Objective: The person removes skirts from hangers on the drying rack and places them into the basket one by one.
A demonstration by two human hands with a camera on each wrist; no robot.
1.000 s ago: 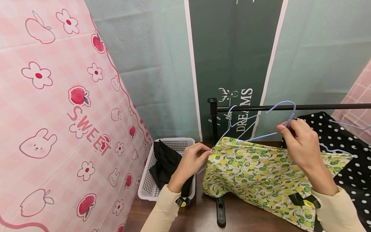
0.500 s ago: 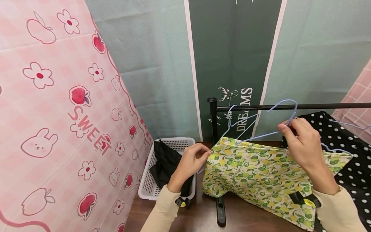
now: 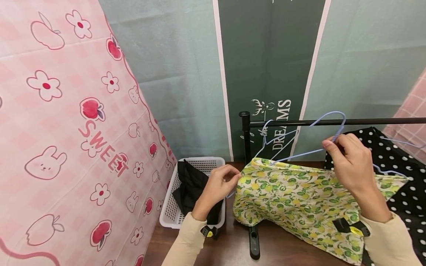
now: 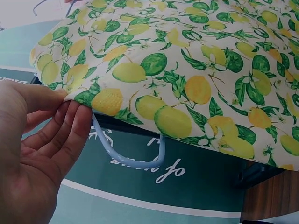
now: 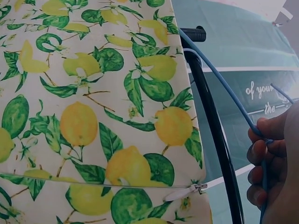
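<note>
A lemon-print garment [image 3: 299, 195] with a zip [image 5: 184, 191] along one edge spreads below the rail in the head view. My left hand [image 3: 219, 184] pinches the left end of its upper edge between thumb and fingers. A blue wire hanger [image 3: 337, 112] sits partly inside the garment; its lower end [image 4: 135, 163] pokes out beneath the cloth in the left wrist view. My right hand [image 3: 354, 164] grips the hanger just below its hook, and the cloth hides part of the hanger's arms. The hook is near the rail; contact is unclear.
A black clothes rail [image 3: 366, 122] runs to the right, its foot [image 3: 254, 244] on the brown table [image 3: 229, 251]. Another blue hanger [image 3: 267, 136] hangs at its left end. Black polka-dot cloth [image 3: 409, 192] hangs at right. A white basket [image 3: 166, 214] holds black cloth [image 3: 191, 184].
My right hand and the hanger have shifted slightly right, and the hook sits a little higher. The left hand keeps its pinch on the garment almost in place.
</note>
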